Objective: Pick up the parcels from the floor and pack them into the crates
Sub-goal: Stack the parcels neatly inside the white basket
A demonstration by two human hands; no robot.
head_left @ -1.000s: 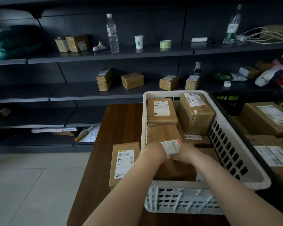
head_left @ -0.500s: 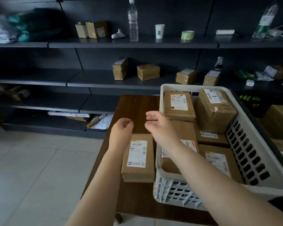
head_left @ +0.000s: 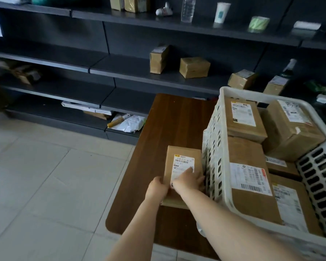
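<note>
A flat brown parcel (head_left: 182, 162) with a white label lies on the dark wooden table (head_left: 169, 119), just left of the white plastic crate (head_left: 217, 140). My left hand (head_left: 157, 187) grips the parcel's near left edge. My right hand (head_left: 188, 180) lies on top of its near end with the fingers over the label and the right edge. The crate holds several brown labelled parcels (head_left: 246, 170), packed close together.
Dark shelving (head_left: 102, 72) runs along the back with small brown boxes (head_left: 194, 67), a bottle, a cup and tape rolls. Pale mailers (head_left: 128, 122) lie on the lowest shelf. Light tiled floor (head_left: 45, 185) spreads to the left of the table.
Both hands left the crate, moved left over the table and came down onto the parcel beside the crate. My view has swung left and down.
</note>
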